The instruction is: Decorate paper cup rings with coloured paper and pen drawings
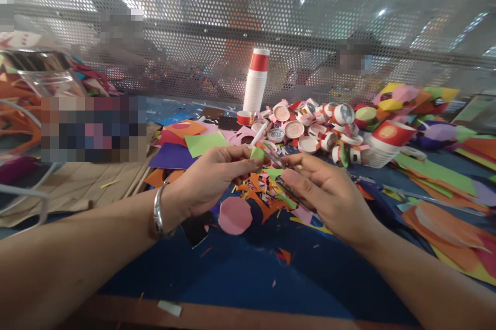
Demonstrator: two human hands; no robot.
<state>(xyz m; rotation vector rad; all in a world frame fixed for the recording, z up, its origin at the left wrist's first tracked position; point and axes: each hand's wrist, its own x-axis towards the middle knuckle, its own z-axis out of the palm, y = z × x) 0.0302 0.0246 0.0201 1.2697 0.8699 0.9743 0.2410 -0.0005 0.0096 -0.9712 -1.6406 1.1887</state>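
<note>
My left hand (217, 177), with a silver bangle at the wrist, pinches a small light-green paper piece (257, 155) between thumb and fingers. Just right of it, my right hand (325, 195) is closed on a pair of scissors (276, 157), whose metal blades point at the green piece. The fingers cover most of the handles. Below the hands lies a pink paper octagon (235, 215), beside a heap of small colourful paper scraps (258, 188).
Behind the hands stands a tall stack of paper cups (256, 82). A pile of cut cup pieces (298, 126) and a tipped cup stack (387, 141) lie to its right. Coloured sheets (445, 180) spread at right; brown cardboard (96, 185) lies left. A perforated metal screen (217, 20) closes the back.
</note>
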